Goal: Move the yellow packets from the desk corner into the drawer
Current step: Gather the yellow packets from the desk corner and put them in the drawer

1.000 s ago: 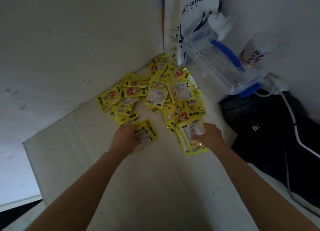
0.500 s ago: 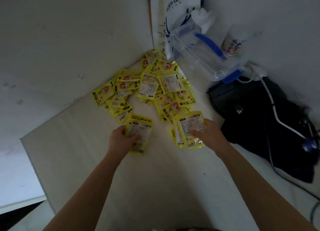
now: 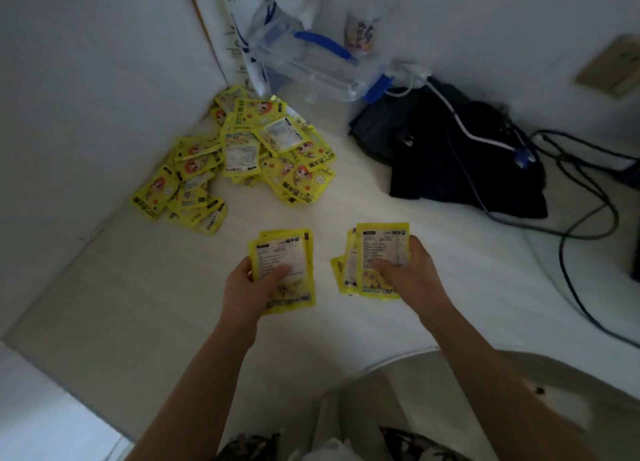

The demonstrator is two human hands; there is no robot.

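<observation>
Left hand grips a small stack of yellow packets, thumb across the top one. Right hand pinches a second fanned stack the same way. Both held just above the surface, apart from each other. Main pile sits in the corner against the wall, beside a clear container and black bag.

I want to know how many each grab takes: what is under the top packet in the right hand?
More yellow packets fan out under the top packet in the right hand; their count is hidden.
</observation>
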